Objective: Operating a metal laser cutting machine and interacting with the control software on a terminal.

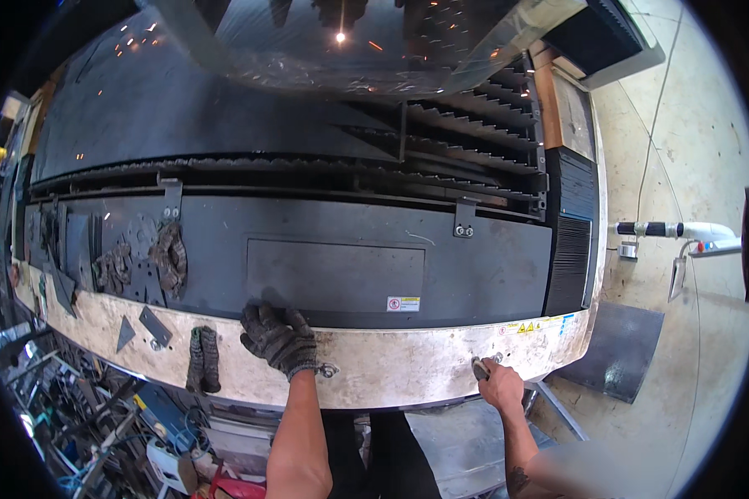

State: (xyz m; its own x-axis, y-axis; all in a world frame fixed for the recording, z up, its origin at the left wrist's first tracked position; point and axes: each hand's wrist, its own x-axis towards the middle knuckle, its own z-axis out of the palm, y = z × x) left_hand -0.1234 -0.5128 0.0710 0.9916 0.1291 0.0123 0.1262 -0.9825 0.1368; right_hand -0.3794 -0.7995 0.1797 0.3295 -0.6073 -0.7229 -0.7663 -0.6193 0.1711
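Note:
My left hand (279, 339) wears a dark knitted work glove. Its fingers are spread and rest on the front edge of a laser cutting machine, across the dark panel and the worn white rim (391, 358). Bare and closed, my right hand (501, 386) is at the rim farther right. Its fingers grip a small dark rounded object (479, 368) whose kind I cannot make out. Near my left hand, a metal ring fitting (329, 369) sits on the rim, and a pair of dark gloves (203, 359) hangs over it.
Sparks fly by a bright spot (340, 37) behind a transparent cover (349, 79). Toothed slats (474, 121) lie beside a dark metal sheet (191, 125). Crumpled gloves (168, 258) and flat metal offcuts (156, 326) lie at left. A dark plate (614, 349) lies on the floor at right.

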